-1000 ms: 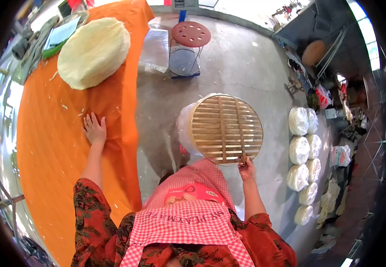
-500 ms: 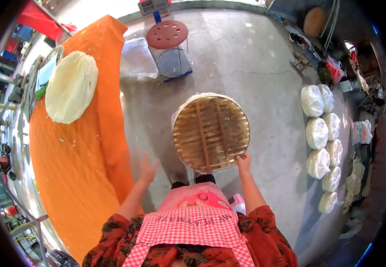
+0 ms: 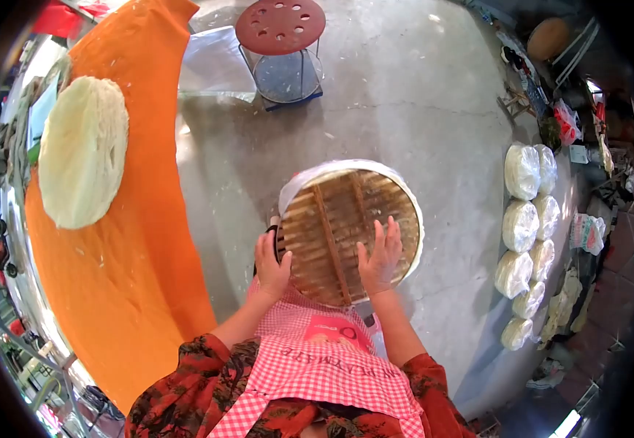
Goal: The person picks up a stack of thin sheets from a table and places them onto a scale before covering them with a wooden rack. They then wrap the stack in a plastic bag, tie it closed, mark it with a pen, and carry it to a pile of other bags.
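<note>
A round woven bamboo lid (image 3: 304, 219) with two wooden slats lies in front of my apron, and a white rim or wrapping (image 3: 419, 219) shows around much of its edge. At the lid's left edge is my left hand (image 3: 273, 264), fingers raised and apart. My right hand (image 3: 381, 261) is spread over the right part of the lid, overlapping the weave, with nothing in its grasp. What lies beneath the lid is hidden.
On my left runs a table with an orange cover (image 3: 134, 292), bearing a stack of pale round sheets (image 3: 83, 153). Ahead stands a red round stool (image 3: 280, 25) over a scale-like base (image 3: 288, 77). Several plastic-wrapped round bundles (image 3: 520, 226) line the floor at right.
My right hand has let go of the lid's lower right edge and opened over its surface. My left hand has moved right to its left edge. The lid appears closer to my apron.
</note>
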Demonstrator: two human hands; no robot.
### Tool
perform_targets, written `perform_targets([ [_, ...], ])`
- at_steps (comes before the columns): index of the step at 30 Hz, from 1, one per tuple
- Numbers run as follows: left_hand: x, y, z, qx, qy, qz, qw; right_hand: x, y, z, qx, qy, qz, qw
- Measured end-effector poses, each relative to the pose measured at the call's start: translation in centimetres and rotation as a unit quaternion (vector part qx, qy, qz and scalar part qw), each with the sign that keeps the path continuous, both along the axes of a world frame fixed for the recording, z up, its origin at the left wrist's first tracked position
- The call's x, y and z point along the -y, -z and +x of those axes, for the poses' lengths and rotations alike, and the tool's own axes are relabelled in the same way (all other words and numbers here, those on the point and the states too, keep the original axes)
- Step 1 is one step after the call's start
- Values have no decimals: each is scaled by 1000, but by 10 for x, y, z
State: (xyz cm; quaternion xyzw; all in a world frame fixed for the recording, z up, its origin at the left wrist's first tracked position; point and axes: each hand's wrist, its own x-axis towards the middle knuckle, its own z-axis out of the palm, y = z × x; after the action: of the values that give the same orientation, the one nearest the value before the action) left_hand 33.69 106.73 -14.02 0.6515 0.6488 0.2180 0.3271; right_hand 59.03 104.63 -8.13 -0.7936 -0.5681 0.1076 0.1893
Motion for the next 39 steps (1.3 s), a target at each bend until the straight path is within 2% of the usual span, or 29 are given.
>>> perform_targets([
  [1,3,33,-6,23,-76,-57,995,-9,11,-2,14,30,-13,999],
  [3,-8,43,-9,96,-50,-252,962,-15,31,0,25,82,-59,995],
  [4,0,33,-2,167,-44,-273,946,-15,41,6,23,113,-86,990],
  [5,7,28,1,153,-8,-256,954,-16,47,10,22,148,-111,982],
  [7,-3,17,1,74,65,-315,944,-31,42,5,69,113,-138,982],
  [10,-33,4,-1,124,107,-288,943,-60,55,-5,65,39,-146,986],
  [11,-35,15,-4,121,71,-269,953,-66,65,-14,98,50,-160,981],
  [13,-41,54,-13,112,3,-222,969,-76,89,-32,163,75,-177,968],
  [14,-51,77,-24,152,-65,-221,961,-73,100,-32,157,84,-169,969],
  [15,-60,101,-32,167,-143,-267,938,-76,104,-32,161,81,-163,970],
  [16,-71,124,-43,130,-162,-311,927,-77,107,-33,166,79,-160,970],
  [18,-71,214,-64,50,-136,-256,956,-75,110,-32,165,80,-158,970],
  [19,-94,224,-63,86,-149,-346,922,-75,111,-32,161,79,-160,971],
  [20,-103,259,-63,93,-129,-376,913,-76,111,-33,158,78,-161,971],
  [21,-118,279,-53,97,-100,-338,931,-76,112,-32,155,78,-162,971],
  [24,-141,324,-13,121,-40,-411,903,-73,118,-28,136,73,-161,975],
  [25,-139,333,-4,98,-37,-400,910,-71,119,-28,131,73,-160,976],
  [27,-153,315,9,50,-31,-372,926,-70,118,-27,124,75,-168,975],
  [29,-163,252,9,138,-92,-278,946,-71,118,-27,113,78,-165,977],
  [31,-160,171,-12,150,5,-292,945,-72,118,-25,110,74,-156,979],
  [34,-156,112,-8,202,98,-104,969,-63,116,-22,113,69,-162,978],
  [38,-173,150,24,245,-51,-324,912,-67,114,-17,112,71,-163,978],
  [39,-189,151,33,250,-22,-381,890,-65,112,-17,111,69,-170,977],
])
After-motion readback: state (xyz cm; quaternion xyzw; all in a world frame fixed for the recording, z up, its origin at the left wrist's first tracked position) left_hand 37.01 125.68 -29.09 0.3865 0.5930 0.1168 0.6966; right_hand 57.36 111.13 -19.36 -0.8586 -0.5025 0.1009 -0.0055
